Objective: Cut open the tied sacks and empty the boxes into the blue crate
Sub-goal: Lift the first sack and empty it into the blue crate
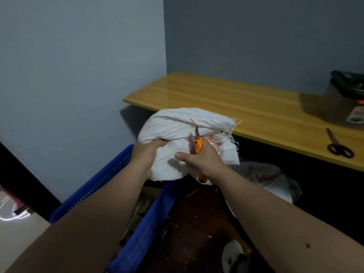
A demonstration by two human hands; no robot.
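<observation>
Above the blue crate [110, 174], the left hand [146, 152] is gripping the white sack [183, 127] while the right hand [201, 158] is clutching orange snips [197, 143] at the red tie [194, 123], and nipping only string, clear of fingers, looks wisest.

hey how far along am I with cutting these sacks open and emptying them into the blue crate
Done, it seems: an opened-looking white sack lies on the floor, and the blue crate already holds some contents. In hand: your left hand grips a white sack above the crate while your right hand works the orange cutter at its red tie. Left: finish the cut and empty this sack.
</observation>
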